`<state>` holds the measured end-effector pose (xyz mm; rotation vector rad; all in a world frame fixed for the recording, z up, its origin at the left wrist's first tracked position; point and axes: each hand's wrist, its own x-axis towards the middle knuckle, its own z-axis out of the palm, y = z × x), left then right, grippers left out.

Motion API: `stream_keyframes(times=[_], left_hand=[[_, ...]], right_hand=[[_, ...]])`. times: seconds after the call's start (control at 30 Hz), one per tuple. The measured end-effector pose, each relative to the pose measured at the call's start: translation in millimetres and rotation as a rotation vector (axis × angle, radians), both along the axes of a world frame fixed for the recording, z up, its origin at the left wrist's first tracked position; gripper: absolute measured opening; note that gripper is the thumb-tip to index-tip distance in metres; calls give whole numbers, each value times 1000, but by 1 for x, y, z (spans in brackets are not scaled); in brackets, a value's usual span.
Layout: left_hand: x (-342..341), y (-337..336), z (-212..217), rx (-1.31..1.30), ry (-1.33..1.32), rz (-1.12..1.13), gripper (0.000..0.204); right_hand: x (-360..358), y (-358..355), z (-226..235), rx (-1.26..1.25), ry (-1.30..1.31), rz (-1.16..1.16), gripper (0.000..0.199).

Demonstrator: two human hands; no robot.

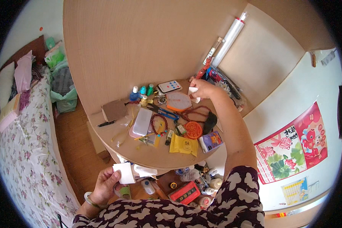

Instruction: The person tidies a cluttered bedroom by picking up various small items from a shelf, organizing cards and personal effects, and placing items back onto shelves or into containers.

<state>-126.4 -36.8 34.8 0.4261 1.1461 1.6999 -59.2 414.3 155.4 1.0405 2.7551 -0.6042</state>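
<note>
My left hand point(103, 185), low in front of the shelf, pinches a flat white paper square point(124, 173) between thumb and fingers. At the back of the shelf, my right hand point(203, 89) is closed on a small white piece of paper point(194, 95). That paper is beside an orange-rimmed oval box point(178, 101) and a white remote control point(169, 87). Below the right hand lie brown beads point(198, 110) and a round orange-red disc point(193, 130). A yellow packet point(183, 145) and a purple pack point(211, 141) sit near the shelf's front edge.
The curved wooden shelf point(114, 138) also carries small bottles point(142, 91), blue-handled pliers point(167, 113), a pale case point(142, 121) and a red bracelet point(159, 124). Rolled tubes point(228, 42) lean in the back corner. A red box point(184, 192) and bottles stand below; a bed point(26, 152) is left.
</note>
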Motion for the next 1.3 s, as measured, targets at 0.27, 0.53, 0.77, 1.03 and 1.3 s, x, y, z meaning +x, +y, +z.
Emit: stream_keyframes(times=[0.27,0.53,0.77,1.03,1.3], left_hand=[[22,1,19,-34,69,-38,24],[61,21,46,-28,155,-15,25],[102,51,31,121,230,60,19],[136,59,21,128,382,1,16],[155,62,14,200,314,-66,17]], right_hand=[[57,-23,25,241,358,152,38],[137,-159,20,-405,873,240,25],[179,-265,-41,-691,1140,28,29],[189,-292,-67,-210,1151,-18,19],[205,-283,-92,-442,1170,6,22]])
